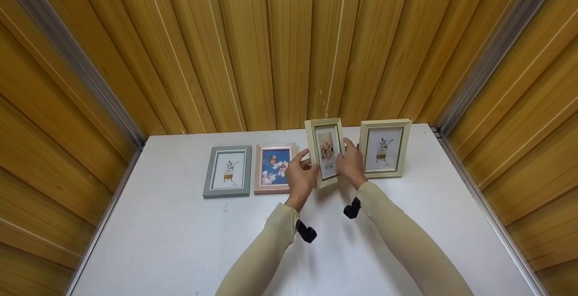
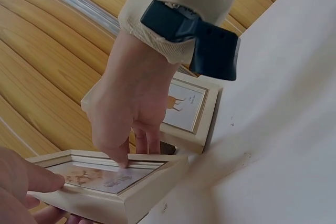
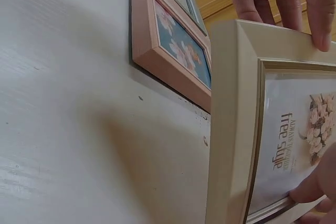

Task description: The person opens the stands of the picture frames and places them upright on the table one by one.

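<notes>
My left hand [image 1: 301, 176] and right hand [image 1: 352, 163] hold a cream picture frame [image 1: 328, 151] from its two long sides, thumbs on the front and fingers curled behind. Tilted and turned slightly, it shows a flower bouquet with "free style" lettering, legible in the right wrist view. Left of it a pink picture frame [image 1: 259, 169], with white-pink blossoms on blue, is partly hidden by my left hand. Close to my right hand stands another cream picture frame [image 1: 384, 149] with a potted-plant print.
At the far left of the row sits a grey-green picture frame [image 1: 227, 172], also with a potted-plant print. All are on a white tabletop [image 1: 180, 242], backed by a wood-panelled wall [image 1: 289, 52]. Dark camera mounts [image 1: 307, 232] stick out from both wrists.
</notes>
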Demonstrator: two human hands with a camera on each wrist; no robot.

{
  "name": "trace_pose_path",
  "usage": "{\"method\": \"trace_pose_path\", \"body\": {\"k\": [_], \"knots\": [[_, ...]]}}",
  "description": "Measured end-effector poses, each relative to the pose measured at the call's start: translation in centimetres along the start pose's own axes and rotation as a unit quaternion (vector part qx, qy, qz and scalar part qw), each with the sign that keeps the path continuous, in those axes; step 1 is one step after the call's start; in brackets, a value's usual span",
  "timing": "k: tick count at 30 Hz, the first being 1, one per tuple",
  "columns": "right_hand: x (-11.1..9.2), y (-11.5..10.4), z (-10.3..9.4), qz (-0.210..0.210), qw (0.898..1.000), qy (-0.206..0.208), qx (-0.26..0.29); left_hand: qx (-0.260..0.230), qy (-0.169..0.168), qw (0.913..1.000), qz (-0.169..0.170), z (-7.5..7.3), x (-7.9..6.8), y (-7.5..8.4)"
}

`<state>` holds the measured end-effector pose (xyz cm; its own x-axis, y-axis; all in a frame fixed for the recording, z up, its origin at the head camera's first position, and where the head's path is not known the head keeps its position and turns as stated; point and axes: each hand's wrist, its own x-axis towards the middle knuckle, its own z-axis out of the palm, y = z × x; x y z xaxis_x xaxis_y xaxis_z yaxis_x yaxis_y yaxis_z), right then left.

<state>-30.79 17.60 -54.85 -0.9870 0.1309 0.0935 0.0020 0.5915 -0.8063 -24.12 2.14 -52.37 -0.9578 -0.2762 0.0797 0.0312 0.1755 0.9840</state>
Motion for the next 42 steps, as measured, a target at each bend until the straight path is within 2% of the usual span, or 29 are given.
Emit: {"method": "trace_pose_path", "body": {"k": [6, 14, 30, 37, 42], "knots": [[0.3, 0.1, 0.3, 0.006, 0.999, -0.019, 0.036, -0.003, 0.005, 0.9996, 0.026, 0.4, -0.4, -0.1], [0.1, 0.2, 0.8, 0.042, 0.998, -0.035, 0.043, 0.01, 0.007, 0.9994, 0.031, 0.7, -0.8, -0.3], [0.4, 0.7, 0.7, 0.028, 0.998, -0.042, 0.045, -0.011, -0.008, 0.9997, 0.019, 0.8, -0.9, -0.2], [0.6, 0.2, -0.1, 0.024, 0.997, -0.07, 0.035, -0.03, -0.009, 0.9995, 0.001, 0.5, -0.5, 0.4], [0.7, -0.7, -1.2, 0.009, 0.996, -0.089, 0.02, -0.031, -0.007, 0.9995, 0.009, 0.2, -0.2, 0.7]]}}
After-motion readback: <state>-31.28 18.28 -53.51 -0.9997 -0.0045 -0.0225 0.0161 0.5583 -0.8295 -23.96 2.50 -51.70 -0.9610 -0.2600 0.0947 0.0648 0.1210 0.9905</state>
